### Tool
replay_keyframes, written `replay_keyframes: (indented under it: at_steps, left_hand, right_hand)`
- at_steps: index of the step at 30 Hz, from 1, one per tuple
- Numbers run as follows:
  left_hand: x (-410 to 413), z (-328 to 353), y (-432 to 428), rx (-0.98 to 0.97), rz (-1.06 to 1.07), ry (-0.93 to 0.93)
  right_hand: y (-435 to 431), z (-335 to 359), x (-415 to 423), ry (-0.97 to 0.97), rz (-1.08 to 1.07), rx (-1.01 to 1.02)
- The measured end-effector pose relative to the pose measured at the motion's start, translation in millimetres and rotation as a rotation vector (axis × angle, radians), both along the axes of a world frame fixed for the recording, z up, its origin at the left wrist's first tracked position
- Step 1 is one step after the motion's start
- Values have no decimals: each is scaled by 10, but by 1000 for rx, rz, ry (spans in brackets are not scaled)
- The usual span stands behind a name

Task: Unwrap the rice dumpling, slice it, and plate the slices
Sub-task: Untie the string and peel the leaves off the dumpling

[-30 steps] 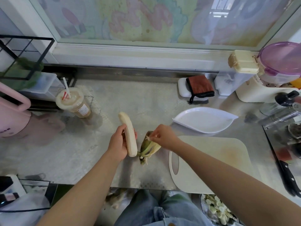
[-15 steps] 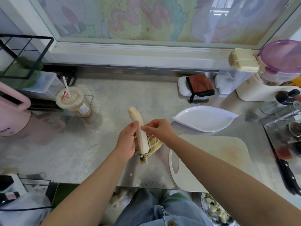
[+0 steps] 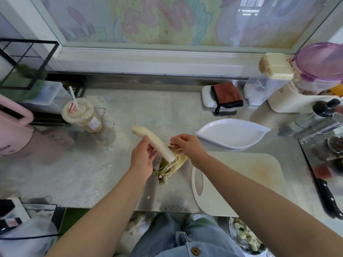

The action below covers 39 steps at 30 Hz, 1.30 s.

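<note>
A long pale rice dumpling (image 3: 148, 137), stripped of its leaves, is gripped at its middle by my left hand (image 3: 142, 158) above the steel counter; its far end points up and left. Under its lower end hangs a crumpled bunch of green-yellow leaf wrapper with strings (image 3: 169, 165). My right hand (image 3: 187, 146) pinches a thin string at the top of the wrapper, close to the dumpling. To the right lie a cream cutting board (image 3: 246, 182) and, behind it, a white leaf-shaped plate (image 3: 232, 133) with nothing on it.
A black-handled knife (image 3: 327, 197) lies at the right edge. A lidded drink cup with a straw (image 3: 81, 115) stands at the left, a pink appliance (image 3: 13, 130) beyond it. A rust cloth (image 3: 226, 95), storage containers (image 3: 278, 78) and bottles (image 3: 323, 115) line the back right.
My left hand has tilted the dumpling so its top leans left and its lower end meets the wrapper. My right hand moved from gripping the wrapper to pinching the string beside the dumpling.
</note>
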<state>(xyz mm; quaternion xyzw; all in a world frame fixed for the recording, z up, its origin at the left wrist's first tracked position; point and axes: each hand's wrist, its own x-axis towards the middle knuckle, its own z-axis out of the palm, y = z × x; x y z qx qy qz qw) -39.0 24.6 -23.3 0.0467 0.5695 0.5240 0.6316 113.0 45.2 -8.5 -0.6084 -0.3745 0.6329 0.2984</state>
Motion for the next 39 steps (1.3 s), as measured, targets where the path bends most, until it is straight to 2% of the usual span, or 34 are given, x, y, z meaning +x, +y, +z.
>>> replay_keyframes:
  at_steps: [2,4,7,9,12,14,19,22,24,26,33,39]
  left_hand:
    - [-70,-39,20,-27,108,-58]
    - [-148,-61,29,-44,178,-77]
    - [-229,-85,43,-57,265,-122]
    - [-249,-61,36,-58,296,-156]
    - [-215,-19,-4,5,236,-178]
    - [-173,1,-22,32,158,-160]
    - [-111,27,-63,29,-41,-91]
    - [-72,69,-86,51,-71,-91]
    - [-26,100,-94,55,-85,-105]
    - [17,109,-96,52,-90,-142]
    - [91,81,-92,60,-56,-101]
    - [116,71,-83,58,-23,-117]
  right_hand:
    - [-3,-10,135,-16,142,-81]
    - [-9,-40,282,-116,252,-134]
    - [15,-111,445,-288,105,-47]
    - [43,-125,473,-296,-6,33]
    - [44,-74,332,-220,133,50]
    - [25,-77,191,-246,228,72]
    - [-47,-123,-27,-500,394,192]
    - [-49,-72,-73,-366,279,235]
    - [-47,-3,-111,-178,270,182]
    - [-57,10,-150,-90,288,141]
    - [-82,-41,-164,-92,154,134]
    - [-71,-55,-157,-141,183,127]
